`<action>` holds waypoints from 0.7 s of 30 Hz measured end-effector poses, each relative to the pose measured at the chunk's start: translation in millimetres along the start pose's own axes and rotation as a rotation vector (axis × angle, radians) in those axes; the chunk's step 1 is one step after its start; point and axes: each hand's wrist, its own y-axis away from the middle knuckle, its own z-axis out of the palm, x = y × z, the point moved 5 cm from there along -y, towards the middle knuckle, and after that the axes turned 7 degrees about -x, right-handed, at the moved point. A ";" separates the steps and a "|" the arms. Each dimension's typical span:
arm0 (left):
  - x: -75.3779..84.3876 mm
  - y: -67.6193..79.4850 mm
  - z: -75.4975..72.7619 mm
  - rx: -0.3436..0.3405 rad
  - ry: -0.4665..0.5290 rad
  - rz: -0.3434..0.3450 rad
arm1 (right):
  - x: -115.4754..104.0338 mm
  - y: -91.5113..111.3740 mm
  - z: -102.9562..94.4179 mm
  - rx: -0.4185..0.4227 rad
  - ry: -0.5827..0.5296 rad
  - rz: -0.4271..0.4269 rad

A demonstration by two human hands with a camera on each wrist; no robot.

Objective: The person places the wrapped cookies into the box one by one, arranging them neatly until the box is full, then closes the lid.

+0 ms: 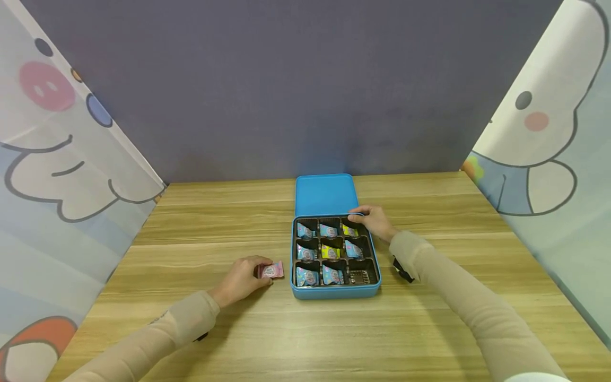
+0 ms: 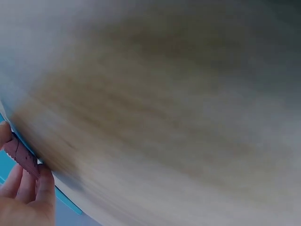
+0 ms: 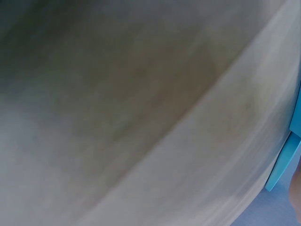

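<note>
My left hand [image 1: 244, 278] pinches a pink wrapped candy [image 1: 272, 270] between thumb and fingers, low over the table left of a blue tin [image 1: 334, 292]. In the left wrist view the candy [image 2: 23, 157] sits between the fingertips of that hand [image 2: 26, 200]. My right hand [image 1: 376, 222] grips the tin's back right corner, thumb inside the rim. The tin's dark divided tray [image 1: 318, 244] holds several blue candies [image 1: 307, 277] and yellow candies [image 1: 330, 252], one per compartment. Its front right compartment [image 1: 359, 277] shows a bare ribbed bottom. Only a sliver of my right hand [image 3: 295, 190] shows in the right wrist view.
The tin's blue lid [image 1: 326, 194] lies folded back behind it, near the dark grey wall [image 1: 305, 95]. A wood-grain table [image 1: 334, 339] extends around the tin. Cartoon-printed curtains [image 1: 539, 132] border both sides.
</note>
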 end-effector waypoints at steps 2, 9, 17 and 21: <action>-0.1 -0.9 -0.4 -0.001 0.014 -0.004 | -0.5 -0.4 0.1 0.002 -0.003 -0.003; -1.6 -3.9 -1.1 -0.013 0.068 -0.037 | 0.7 -1.3 -0.1 0.009 0.003 -0.008; -2.3 -4.4 -2.0 -0.012 0.075 -0.036 | 2.2 -0.9 0.3 0.006 0.009 0.003; 2.2 -8.2 -7.7 0.006 0.111 -0.017 | 1.5 -0.2 0.3 0.008 0.008 0.002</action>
